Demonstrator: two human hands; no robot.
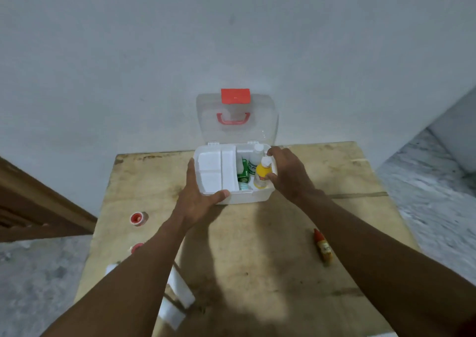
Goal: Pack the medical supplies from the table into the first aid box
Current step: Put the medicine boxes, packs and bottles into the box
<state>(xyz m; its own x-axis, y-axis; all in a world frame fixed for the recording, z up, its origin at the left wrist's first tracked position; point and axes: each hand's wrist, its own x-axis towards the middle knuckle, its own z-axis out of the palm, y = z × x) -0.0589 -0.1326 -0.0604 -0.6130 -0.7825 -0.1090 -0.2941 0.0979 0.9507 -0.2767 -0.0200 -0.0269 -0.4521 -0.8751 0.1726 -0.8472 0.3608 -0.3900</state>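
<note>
The white first aid box (247, 198) stands open at the table's far middle, its clear lid (268, 123) with red latch and handle upright against the wall. A white divided tray (210, 168) fills the box's left half. My left hand (198, 195) grips the box's front left corner and the tray's edge. My right hand (286, 173) holds a yellow bottle (262, 175) with a white cap, upright in the right half. Behind it are a white bottle (256, 156) and a green carton (243, 173).
On the wooden table (257, 246) lie a small red-capped yellow tube (323, 246) at the right, two red-lidded rolls (138, 218) at the left edge, and white packets (180, 290) under my left forearm. Floor drops off on both sides.
</note>
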